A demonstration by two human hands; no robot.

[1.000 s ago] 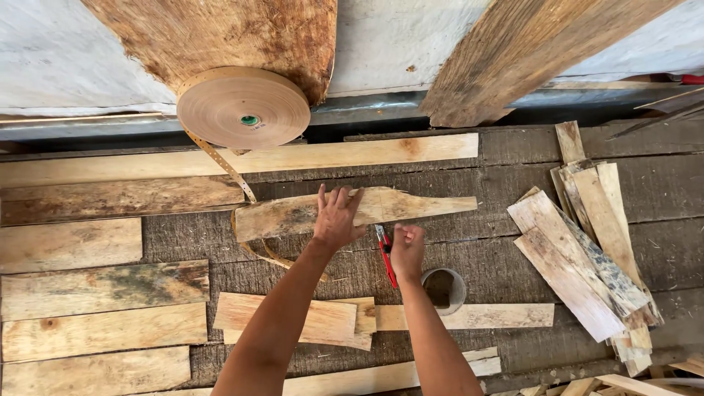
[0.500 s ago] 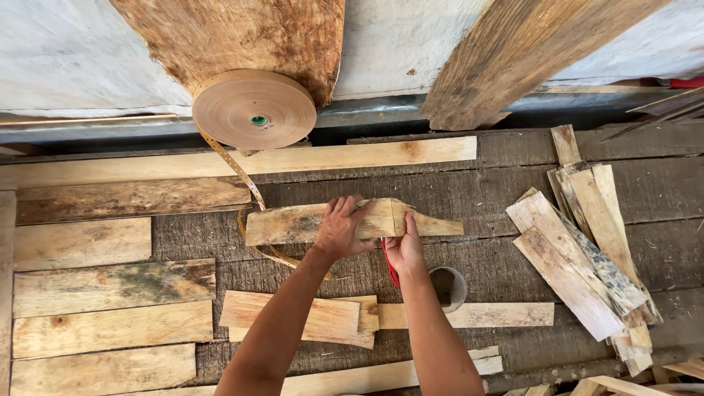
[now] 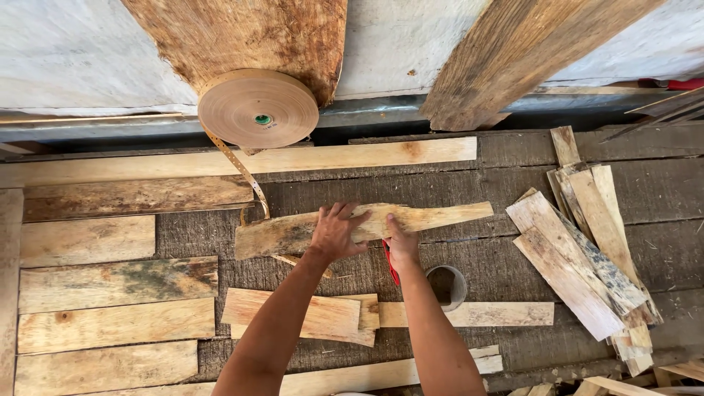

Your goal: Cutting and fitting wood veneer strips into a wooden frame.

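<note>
Both hands have slid the rough plank up and left since a second ago. Left hand lies open and flat on it; right hand presses its near edge while curled around a red tool. Paper tape from the roll runs under the plank's far-left end. Cut boards lie left, scraps right; no strip looks fastened yet.

Roll behind plank; stack right.
</note>
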